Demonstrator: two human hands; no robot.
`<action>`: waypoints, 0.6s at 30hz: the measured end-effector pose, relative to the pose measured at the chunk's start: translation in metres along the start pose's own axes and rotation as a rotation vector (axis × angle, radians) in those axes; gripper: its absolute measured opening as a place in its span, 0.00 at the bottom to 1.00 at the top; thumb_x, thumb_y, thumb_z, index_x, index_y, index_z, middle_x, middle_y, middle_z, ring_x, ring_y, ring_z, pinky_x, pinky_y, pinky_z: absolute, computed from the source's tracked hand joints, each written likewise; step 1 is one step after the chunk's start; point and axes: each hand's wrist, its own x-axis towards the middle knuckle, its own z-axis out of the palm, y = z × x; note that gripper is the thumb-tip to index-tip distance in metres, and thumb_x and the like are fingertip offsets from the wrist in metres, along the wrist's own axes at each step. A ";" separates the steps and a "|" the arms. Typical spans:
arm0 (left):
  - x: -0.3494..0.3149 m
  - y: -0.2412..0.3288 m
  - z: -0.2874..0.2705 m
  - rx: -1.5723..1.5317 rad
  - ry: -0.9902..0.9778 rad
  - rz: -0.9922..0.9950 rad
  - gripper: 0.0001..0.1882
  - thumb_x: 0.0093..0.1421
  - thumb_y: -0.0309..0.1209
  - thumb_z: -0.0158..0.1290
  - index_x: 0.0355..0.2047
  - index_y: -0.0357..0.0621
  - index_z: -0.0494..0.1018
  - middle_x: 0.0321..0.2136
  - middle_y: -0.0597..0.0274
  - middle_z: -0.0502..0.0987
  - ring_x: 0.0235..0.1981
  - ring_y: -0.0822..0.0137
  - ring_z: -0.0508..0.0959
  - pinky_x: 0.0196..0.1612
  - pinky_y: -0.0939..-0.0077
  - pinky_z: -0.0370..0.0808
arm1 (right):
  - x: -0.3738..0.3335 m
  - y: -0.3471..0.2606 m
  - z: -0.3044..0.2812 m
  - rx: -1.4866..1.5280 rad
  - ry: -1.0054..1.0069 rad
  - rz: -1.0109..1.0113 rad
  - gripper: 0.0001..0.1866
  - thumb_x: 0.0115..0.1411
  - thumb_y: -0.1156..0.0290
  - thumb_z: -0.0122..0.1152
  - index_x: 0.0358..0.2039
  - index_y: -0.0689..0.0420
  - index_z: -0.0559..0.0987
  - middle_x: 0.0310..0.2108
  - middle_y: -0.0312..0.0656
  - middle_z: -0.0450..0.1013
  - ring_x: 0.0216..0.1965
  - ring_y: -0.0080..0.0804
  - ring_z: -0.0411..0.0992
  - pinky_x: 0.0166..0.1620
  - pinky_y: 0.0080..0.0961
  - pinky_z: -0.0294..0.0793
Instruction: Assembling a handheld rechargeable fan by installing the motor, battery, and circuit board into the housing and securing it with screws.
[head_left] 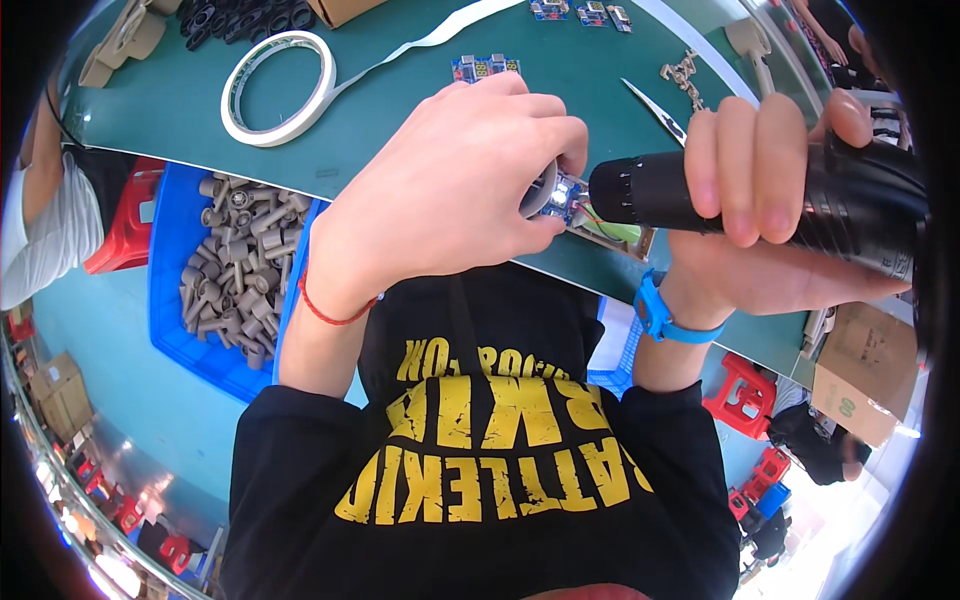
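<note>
Above the desk (420, 90), left hand (450, 190) pinches a small circuit board (563, 194); right hand (770, 200) grips a black electric screwdriver (760, 195); blue bin (170, 290) holds grey plastic parts (235, 260).

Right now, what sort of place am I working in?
Probably an electronics assembly workshop: a green work mat, a blue bin of grey plastic parts, small blue circuit boards, and a black electric screwdriver in the right hand.

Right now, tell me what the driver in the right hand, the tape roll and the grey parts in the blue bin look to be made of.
Driver: likely matte black plastic, knurled ribs near the nose. Tape roll: white paper-like or plastic tape, dull finish; the look leaves it open. Grey parts: probably moulded plastic, uniform dull grey, no glint. Blue bin: smooth plastic, slight sheen.
</note>
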 end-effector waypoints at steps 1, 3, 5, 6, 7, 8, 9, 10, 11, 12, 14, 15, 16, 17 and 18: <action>0.000 0.000 0.000 -0.006 0.008 0.004 0.18 0.40 0.27 0.65 0.33 0.42 0.73 0.31 0.59 0.74 0.38 0.54 0.73 0.43 0.65 0.71 | 0.000 0.000 0.000 0.001 -0.006 -0.001 0.44 0.50 0.24 0.52 0.49 0.54 0.69 0.23 0.31 0.67 0.21 0.18 0.65 0.26 0.16 0.67; 0.000 0.000 0.000 -0.006 0.005 0.001 0.18 0.40 0.27 0.65 0.33 0.42 0.73 0.31 0.59 0.74 0.38 0.54 0.73 0.43 0.64 0.71 | 0.000 0.001 0.001 0.002 -0.019 -0.002 0.43 0.50 0.25 0.53 0.48 0.53 0.70 0.23 0.30 0.68 0.21 0.18 0.65 0.26 0.15 0.67; 0.000 0.000 0.000 -0.007 0.004 -0.001 0.18 0.40 0.27 0.65 0.33 0.42 0.73 0.31 0.59 0.74 0.38 0.54 0.73 0.43 0.64 0.71 | 0.001 0.002 0.002 0.003 -0.033 -0.004 0.43 0.50 0.25 0.53 0.48 0.53 0.70 0.24 0.30 0.68 0.21 0.18 0.65 0.26 0.15 0.66; 0.001 0.000 0.000 -0.005 0.006 0.001 0.18 0.40 0.27 0.65 0.33 0.42 0.73 0.31 0.59 0.74 0.38 0.54 0.73 0.43 0.64 0.71 | 0.002 0.002 0.003 0.003 -0.033 -0.003 0.43 0.50 0.25 0.53 0.48 0.53 0.70 0.24 0.30 0.68 0.21 0.18 0.65 0.26 0.15 0.66; 0.001 0.000 0.000 -0.002 0.009 0.004 0.18 0.40 0.27 0.65 0.33 0.42 0.73 0.31 0.59 0.74 0.38 0.54 0.73 0.43 0.64 0.71 | 0.004 0.001 0.003 -0.026 -0.059 0.000 0.42 0.51 0.25 0.53 0.46 0.52 0.69 0.24 0.30 0.68 0.22 0.17 0.65 0.27 0.14 0.67; 0.001 0.000 0.001 -0.003 0.010 0.005 0.18 0.40 0.27 0.65 0.33 0.42 0.73 0.31 0.59 0.74 0.38 0.54 0.73 0.43 0.64 0.71 | 0.005 0.000 0.003 -0.055 -0.084 0.003 0.40 0.51 0.25 0.53 0.45 0.51 0.69 0.24 0.29 0.68 0.22 0.17 0.66 0.27 0.14 0.67; -0.001 0.000 0.000 -0.008 0.011 0.001 0.18 0.40 0.27 0.65 0.33 0.42 0.73 0.31 0.59 0.74 0.38 0.54 0.73 0.43 0.64 0.71 | 0.009 0.002 0.003 -0.050 -0.090 0.003 0.40 0.51 0.25 0.53 0.45 0.51 0.69 0.24 0.29 0.68 0.22 0.17 0.66 0.27 0.14 0.67; -0.002 -0.001 0.000 -0.013 0.013 -0.004 0.18 0.39 0.27 0.65 0.33 0.42 0.73 0.31 0.59 0.74 0.38 0.54 0.73 0.43 0.65 0.72 | 0.012 0.005 0.001 -0.077 -0.154 0.012 0.39 0.50 0.25 0.53 0.43 0.51 0.69 0.24 0.29 0.68 0.22 0.17 0.66 0.27 0.14 0.67; -0.004 -0.001 0.000 -0.008 0.017 -0.010 0.18 0.39 0.27 0.65 0.33 0.42 0.73 0.31 0.59 0.74 0.38 0.54 0.73 0.43 0.65 0.72 | 0.015 0.007 0.001 -0.103 -0.218 0.021 0.39 0.50 0.25 0.53 0.41 0.50 0.68 0.24 0.29 0.68 0.23 0.16 0.67 0.28 0.14 0.68; -0.004 -0.002 0.000 -0.010 0.015 -0.005 0.18 0.39 0.27 0.65 0.33 0.43 0.73 0.31 0.59 0.74 0.38 0.54 0.73 0.43 0.65 0.72 | 0.015 0.006 0.003 -0.103 -0.220 0.021 0.39 0.50 0.25 0.53 0.41 0.50 0.68 0.24 0.29 0.68 0.23 0.16 0.67 0.28 0.14 0.68; -0.005 -0.002 0.001 -0.010 0.016 -0.002 0.19 0.39 0.27 0.65 0.33 0.43 0.73 0.31 0.59 0.74 0.38 0.55 0.73 0.43 0.65 0.72 | 0.015 0.005 0.007 -0.069 -0.188 0.065 0.38 0.50 0.25 0.53 0.41 0.49 0.68 0.24 0.29 0.69 0.23 0.16 0.67 0.29 0.14 0.69; -0.003 -0.001 0.002 -0.009 0.018 0.004 0.19 0.39 0.27 0.65 0.33 0.43 0.74 0.31 0.59 0.74 0.38 0.55 0.73 0.43 0.65 0.72 | 0.015 0.002 0.005 -0.075 -0.186 0.064 0.38 0.50 0.25 0.53 0.41 0.49 0.68 0.24 0.29 0.69 0.23 0.16 0.67 0.29 0.14 0.69; -0.001 -0.001 0.002 -0.007 0.021 0.012 0.19 0.39 0.27 0.65 0.33 0.43 0.74 0.31 0.60 0.74 0.38 0.55 0.73 0.43 0.66 0.72 | 0.013 -0.001 0.003 -0.076 -0.171 0.069 0.38 0.50 0.25 0.53 0.41 0.50 0.68 0.24 0.29 0.69 0.23 0.16 0.67 0.29 0.14 0.69; 0.001 0.000 0.003 -0.008 0.020 0.019 0.19 0.39 0.27 0.65 0.33 0.43 0.74 0.31 0.60 0.74 0.38 0.55 0.73 0.43 0.66 0.72 | 0.012 -0.004 0.001 -0.078 -0.156 0.074 0.38 0.50 0.25 0.53 0.41 0.50 0.68 0.24 0.29 0.68 0.23 0.17 0.67 0.29 0.14 0.69; 0.000 0.000 0.003 -0.003 0.020 0.004 0.19 0.39 0.27 0.65 0.34 0.43 0.74 0.31 0.60 0.74 0.38 0.55 0.73 0.43 0.66 0.72 | 0.011 0.000 0.002 -0.070 -0.163 0.069 0.38 0.50 0.25 0.53 0.41 0.50 0.68 0.24 0.29 0.68 0.23 0.17 0.67 0.29 0.14 0.69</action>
